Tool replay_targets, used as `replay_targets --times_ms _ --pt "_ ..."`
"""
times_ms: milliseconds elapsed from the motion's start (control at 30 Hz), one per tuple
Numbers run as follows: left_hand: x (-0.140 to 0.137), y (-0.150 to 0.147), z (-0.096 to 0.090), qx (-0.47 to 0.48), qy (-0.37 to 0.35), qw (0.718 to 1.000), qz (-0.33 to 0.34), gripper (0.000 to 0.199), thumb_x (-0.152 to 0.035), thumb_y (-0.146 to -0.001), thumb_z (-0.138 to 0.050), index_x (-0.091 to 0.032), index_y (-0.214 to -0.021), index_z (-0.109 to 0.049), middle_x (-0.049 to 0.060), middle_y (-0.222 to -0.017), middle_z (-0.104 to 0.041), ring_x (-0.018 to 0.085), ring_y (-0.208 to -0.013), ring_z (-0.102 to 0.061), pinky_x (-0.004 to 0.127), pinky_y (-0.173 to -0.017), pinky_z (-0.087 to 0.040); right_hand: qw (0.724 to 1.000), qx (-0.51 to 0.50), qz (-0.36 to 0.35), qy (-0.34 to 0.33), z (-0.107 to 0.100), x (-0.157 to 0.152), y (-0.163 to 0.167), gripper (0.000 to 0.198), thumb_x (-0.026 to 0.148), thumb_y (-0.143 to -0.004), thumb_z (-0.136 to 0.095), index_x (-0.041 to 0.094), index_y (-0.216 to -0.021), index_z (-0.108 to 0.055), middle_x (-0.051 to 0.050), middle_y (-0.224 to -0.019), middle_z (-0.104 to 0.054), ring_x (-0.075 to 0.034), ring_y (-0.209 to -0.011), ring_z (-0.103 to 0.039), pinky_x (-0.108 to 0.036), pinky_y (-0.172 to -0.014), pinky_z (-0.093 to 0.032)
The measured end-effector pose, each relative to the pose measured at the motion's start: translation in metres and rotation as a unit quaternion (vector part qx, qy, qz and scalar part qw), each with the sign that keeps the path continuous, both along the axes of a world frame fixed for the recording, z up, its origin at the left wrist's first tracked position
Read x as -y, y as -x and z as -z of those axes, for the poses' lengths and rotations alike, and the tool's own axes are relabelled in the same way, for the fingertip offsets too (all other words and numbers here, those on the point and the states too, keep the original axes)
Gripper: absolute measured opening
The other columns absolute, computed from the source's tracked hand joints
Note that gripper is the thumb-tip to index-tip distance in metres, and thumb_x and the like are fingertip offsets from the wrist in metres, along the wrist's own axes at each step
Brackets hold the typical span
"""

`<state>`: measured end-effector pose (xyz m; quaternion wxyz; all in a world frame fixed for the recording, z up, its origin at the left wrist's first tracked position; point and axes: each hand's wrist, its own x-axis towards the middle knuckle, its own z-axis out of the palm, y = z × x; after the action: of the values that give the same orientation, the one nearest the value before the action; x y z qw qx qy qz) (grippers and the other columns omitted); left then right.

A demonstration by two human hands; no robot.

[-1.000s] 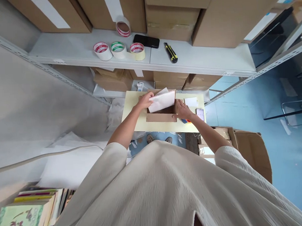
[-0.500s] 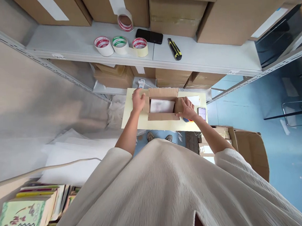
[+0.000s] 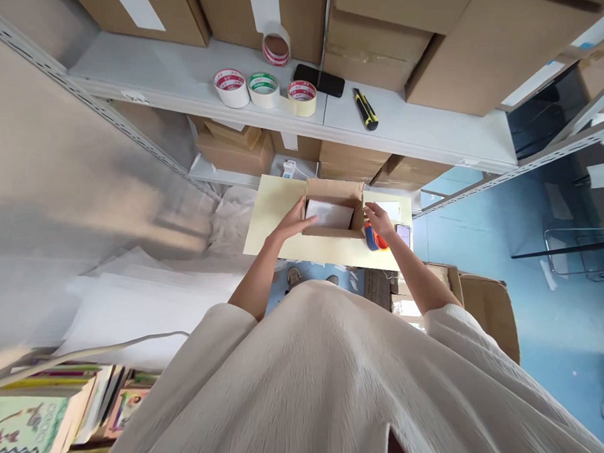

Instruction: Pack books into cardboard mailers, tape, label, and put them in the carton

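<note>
An open cardboard box [image 3: 332, 234] stands on a pale yellow tabletop [image 3: 268, 208], with a flat white item [image 3: 329, 214] inside it. My left hand [image 3: 292, 222] grips the box's left wall, thumb over the inside and fingers along the outer side. At the right wall, my right hand [image 3: 378, 219] has its fingers curled against the box edge. Just below that hand lies a blue-and-orange object [image 3: 370, 237], partly covered by the wrist, possibly a tape dispenser. A phone with a lit screen [image 3: 403, 234] and a white paper [image 3: 389, 210] lie farther right.
On the shelf [image 3: 427, 117] ahead are several tape rolls [image 3: 263, 89], a black phone [image 3: 319, 79] and a yellow-black utility knife [image 3: 365, 109]. Large cartons [image 3: 494, 51] stand behind them. Books [image 3: 25, 425] are stacked at lower left; an open carton [image 3: 489, 315] stands at right.
My left hand has moved from the left flap down to the box's left wall. The side flaps no longer stick out. My right hand has shifted slightly, uncovering more of the blue-and-orange object.
</note>
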<state>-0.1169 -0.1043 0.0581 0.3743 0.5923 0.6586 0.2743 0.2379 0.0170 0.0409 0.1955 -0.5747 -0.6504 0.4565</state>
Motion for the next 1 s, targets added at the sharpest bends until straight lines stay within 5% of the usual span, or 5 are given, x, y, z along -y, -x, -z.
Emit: replay_targets --times_ms 133,233,600,800,1000 --pt "0.004 -0.012 0.002 -0.084 0.078 0.983 0.145 0.142 -0.067 -0.083 -0.088 -0.023 -0.192 -0.010 0.020 -0.198 -0.014 0.040 -0.185 -0.017 0.053 -0.147 -0.024 0.999 0.021 -0.043 0.011 0.000 0.004 0.013 0.092 0.093 -0.096 -0.051 0.022 -0.151 -0.073 -0.019 -0.140 -0.081 -0.036 -0.122 -0.079 -0.060 -0.115 -0.062" --pt "0.000 -0.018 0.007 -0.145 0.101 0.968 0.180 0.132 -0.061 -0.088 -0.083 -0.022 -0.192 -0.012 0.022 -0.198 -0.013 0.041 -0.185 -0.010 0.062 -0.147 -0.013 0.997 0.054 -0.056 0.016 0.001 0.005 0.017 0.087 0.089 -0.098 -0.051 0.021 -0.146 -0.075 -0.019 -0.140 -0.081 -0.036 -0.128 -0.077 -0.057 -0.120 -0.058" --pt "-0.037 -0.027 0.000 -0.192 0.069 0.978 0.044 0.068 -0.047 -0.103 -0.073 -0.023 -0.166 -0.061 0.020 -0.147 -0.080 0.044 -0.145 -0.071 0.056 -0.128 -0.043 0.995 0.072 -0.067 0.001 -0.013 0.000 0.016 0.070 0.080 -0.103 -0.052 0.021 -0.127 -0.082 -0.016 -0.134 -0.084 -0.036 -0.126 -0.075 -0.054 -0.118 -0.059" --pt "-0.031 -0.045 0.005 -0.216 -0.013 0.976 0.014 0.085 -0.036 -0.103 -0.071 -0.022 -0.182 -0.042 0.025 -0.184 -0.046 0.048 -0.171 -0.040 0.064 -0.138 -0.030 0.977 0.160 -0.080 -0.112 -0.020 -0.031 0.027 0.067 0.054 -0.105 -0.053 0.021 -0.160 -0.068 -0.022 -0.159 -0.068 -0.039 -0.134 -0.072 -0.060 -0.115 -0.061" --pt "-0.022 -0.059 0.012 -0.218 -0.046 0.974 0.031 0.091 -0.027 -0.102 -0.069 -0.021 -0.186 -0.034 0.026 -0.192 -0.030 0.043 -0.181 -0.024 0.070 -0.142 -0.020 0.914 0.309 -0.183 -0.189 -0.018 -0.071 0.049 0.096 0.042 -0.102 -0.060 0.024 -0.190 -0.026 -0.020 -0.189 -0.037 -0.052 -0.168 -0.033 -0.081 -0.130 -0.036"
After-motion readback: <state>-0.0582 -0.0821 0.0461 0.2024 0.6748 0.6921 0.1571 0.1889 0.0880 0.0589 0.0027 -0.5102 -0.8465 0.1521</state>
